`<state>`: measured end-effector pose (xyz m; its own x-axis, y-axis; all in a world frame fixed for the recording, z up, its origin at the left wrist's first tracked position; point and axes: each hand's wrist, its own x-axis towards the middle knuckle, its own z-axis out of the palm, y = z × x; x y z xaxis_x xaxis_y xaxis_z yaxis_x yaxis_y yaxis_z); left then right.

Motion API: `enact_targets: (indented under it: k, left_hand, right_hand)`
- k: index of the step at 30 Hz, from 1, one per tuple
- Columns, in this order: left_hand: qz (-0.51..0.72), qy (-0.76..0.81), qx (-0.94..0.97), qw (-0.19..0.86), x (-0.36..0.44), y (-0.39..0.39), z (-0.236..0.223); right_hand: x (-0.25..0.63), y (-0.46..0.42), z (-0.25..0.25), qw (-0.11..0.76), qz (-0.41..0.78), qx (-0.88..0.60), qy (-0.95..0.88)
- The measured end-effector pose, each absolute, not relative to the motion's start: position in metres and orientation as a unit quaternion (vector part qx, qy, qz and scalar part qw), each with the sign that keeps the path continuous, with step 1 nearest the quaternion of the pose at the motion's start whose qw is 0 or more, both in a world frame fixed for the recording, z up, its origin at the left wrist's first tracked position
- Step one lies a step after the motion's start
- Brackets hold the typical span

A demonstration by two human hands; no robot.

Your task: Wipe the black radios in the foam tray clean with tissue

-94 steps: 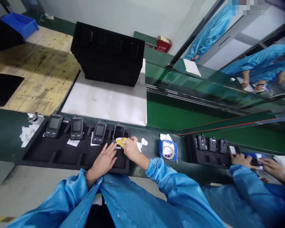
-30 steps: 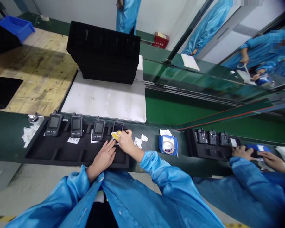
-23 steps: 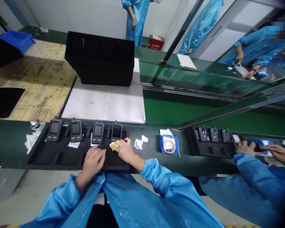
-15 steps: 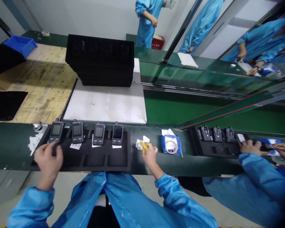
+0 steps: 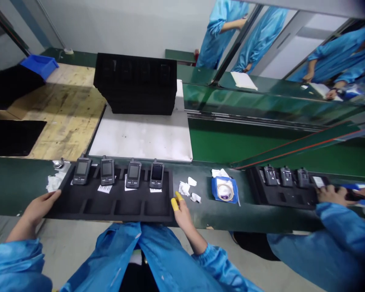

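The right hand (image 5: 182,213) is no longer pressing tissue against the rightmost handset (image 5: 156,176); it is now resting at the right end of the black tray (image 5: 99,207), in the lower centre of the frame. Its fingers are standing released and spread, with two yellow finger cots (image 5: 174,204) showing and nothing pinched between them. A tissue wad (image 5: 196,197) is now lying just right of that hand, beside two other tissue pieces (image 5: 184,188), where only two scraps were showing a second ago.

The left hand (image 5: 41,205) is also sitting elsewhere: from beside the rightmost handset it has crossed to the lower left, and its extended fingers are meeting the tray's left end. Whether they are grasping the edge or only touching it, I cannot tell, since the thumb is not showing clearly.

The rightmost handset is now showing its whole front, screen and keys uncovered, and is lying in the tray's far row in line with three other handsets (image 5: 134,176). A barcode slip (image 5: 155,190) is peeking out below it.

With both hands now framing the tray's ends, the wiping of this handset seems to be pausing or finishing, and attention seems to be shifting to the tray as a whole.
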<state>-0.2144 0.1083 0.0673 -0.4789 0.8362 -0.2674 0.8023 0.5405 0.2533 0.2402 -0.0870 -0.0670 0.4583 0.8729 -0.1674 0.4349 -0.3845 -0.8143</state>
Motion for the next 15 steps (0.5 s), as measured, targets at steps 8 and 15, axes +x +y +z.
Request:
enact_targets:
  k: [8, 15]
  left_hand:
    - [0.053, 0.799, 0.489, 0.347, -0.206, 0.111, 0.072]
    - [0.092, 0.783, 0.532, 0.31, -0.205, 0.115, 0.069]
  right_hand:
    - [0.207, -0.071, -0.055, 0.336, 0.254, -0.817, -0.394]
    - [0.205, -0.075, -0.065, 0.339, 0.194, -0.825, -0.407]
